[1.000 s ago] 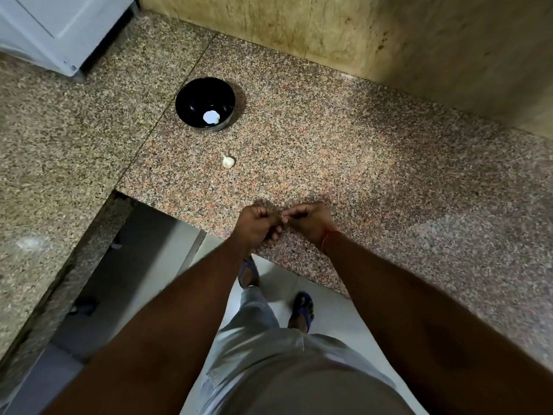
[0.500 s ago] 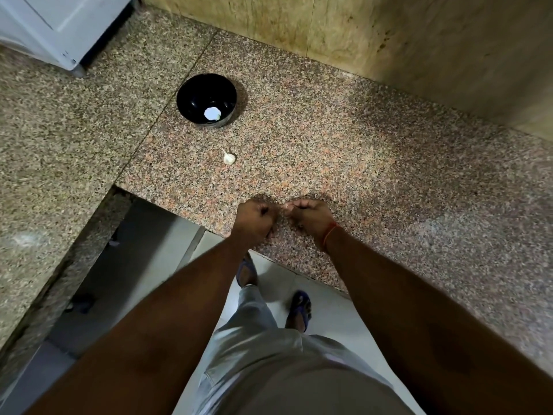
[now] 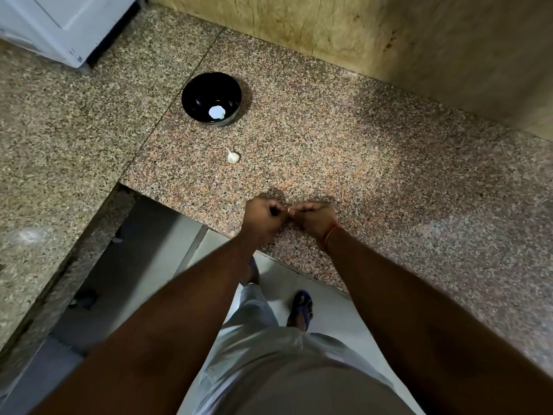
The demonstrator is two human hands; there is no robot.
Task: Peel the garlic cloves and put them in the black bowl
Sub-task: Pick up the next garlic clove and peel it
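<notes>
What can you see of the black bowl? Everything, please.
The round glossy black bowl stands upright on the speckled granite counter, near the seam between two slabs. It looks glazed or plastic, with light glinting off its inner wall. One white peeled piece lies inside at the bottom. No hand touches it.

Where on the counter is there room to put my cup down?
Bare granite counter stretches right of the black bowl toward the wall. Left of the bowl is bare too. It is crowded between the bowl, the loose garlic and the hands.
</notes>
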